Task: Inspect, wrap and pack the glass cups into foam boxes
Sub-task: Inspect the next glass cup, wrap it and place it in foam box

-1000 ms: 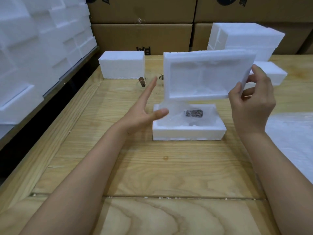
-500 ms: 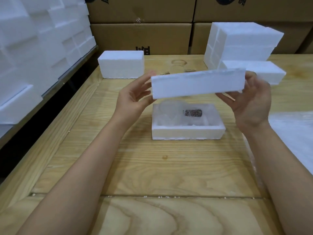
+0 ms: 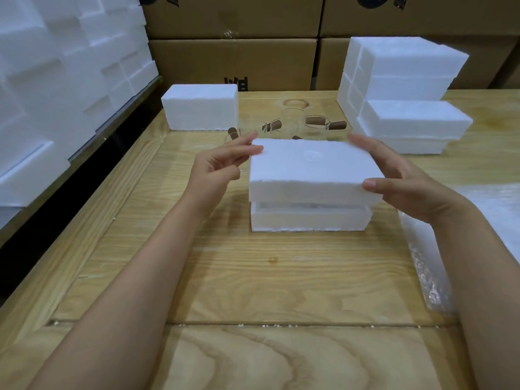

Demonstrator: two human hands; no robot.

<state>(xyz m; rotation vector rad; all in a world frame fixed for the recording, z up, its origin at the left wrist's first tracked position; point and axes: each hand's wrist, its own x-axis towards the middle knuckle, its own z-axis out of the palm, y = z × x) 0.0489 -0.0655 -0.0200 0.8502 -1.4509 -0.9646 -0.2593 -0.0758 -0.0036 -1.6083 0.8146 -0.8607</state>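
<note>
holding the foam lid (image 3: 312, 164) just above the foam box base (image 3: 309, 219), left hand (image 3: 216, 171) and right hand (image 3: 405, 184) are gripping its ends. glass cups (image 3: 315, 125) are standing on the far side.

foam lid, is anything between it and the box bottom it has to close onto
Nothing visible. The foam lid, held by the left hand and right hand, hovers right above the box bottom with only a narrow open gap; what lies inside is mostly hidden.
</note>
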